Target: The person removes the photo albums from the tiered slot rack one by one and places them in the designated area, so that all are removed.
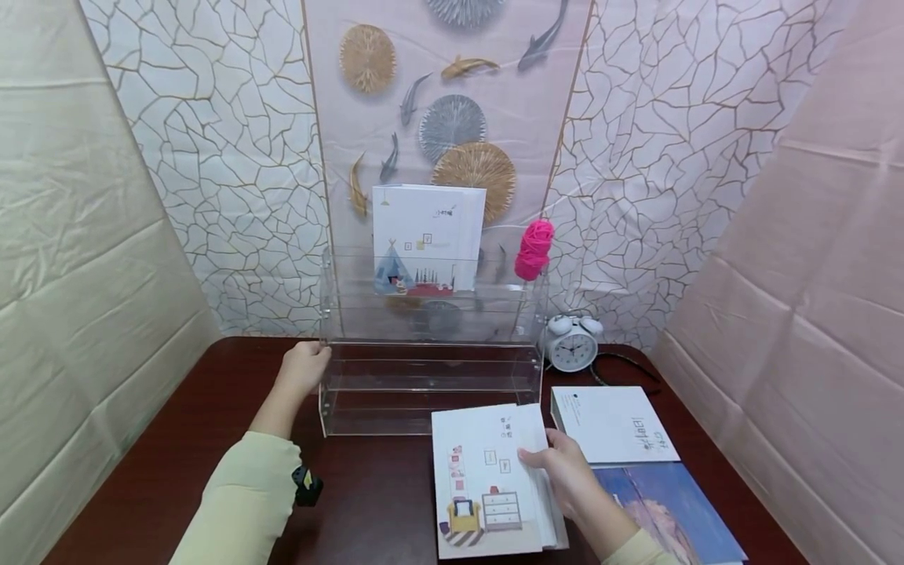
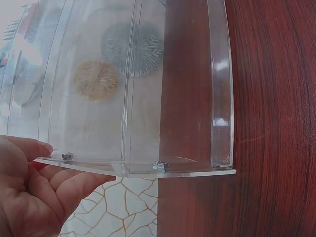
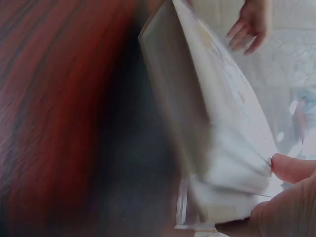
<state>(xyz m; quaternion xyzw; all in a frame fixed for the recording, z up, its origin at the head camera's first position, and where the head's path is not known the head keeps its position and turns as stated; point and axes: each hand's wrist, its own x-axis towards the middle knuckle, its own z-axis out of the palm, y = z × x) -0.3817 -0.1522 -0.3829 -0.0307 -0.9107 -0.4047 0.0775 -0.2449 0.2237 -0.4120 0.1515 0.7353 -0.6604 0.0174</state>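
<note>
A clear acrylic tiered rack [image 1: 434, 382] stands at the back of the table. My left hand [image 1: 302, 367] grips its left side panel, thumb on one face and fingers on the other, as the left wrist view shows [image 2: 44, 190]. In front of the rack's right half, my right hand [image 1: 568, 475] holds a white book [image 1: 487, 490] by its right edge, thumb on the cover and fingers behind. An armchair and a chest of drawers are drawn on that cover. In the right wrist view the book [image 3: 232, 94] is tilted, its covers slightly apart.
Another white book [image 1: 429, 227] with a tent drawing stands on the rack's upper tier. Pink yarn [image 1: 534, 249] is at the rack's upper right. A white alarm clock [image 1: 572, 345] stands beside the rack. At right lie a white book [image 1: 610, 428] and a blue-purple one [image 1: 695, 502].
</note>
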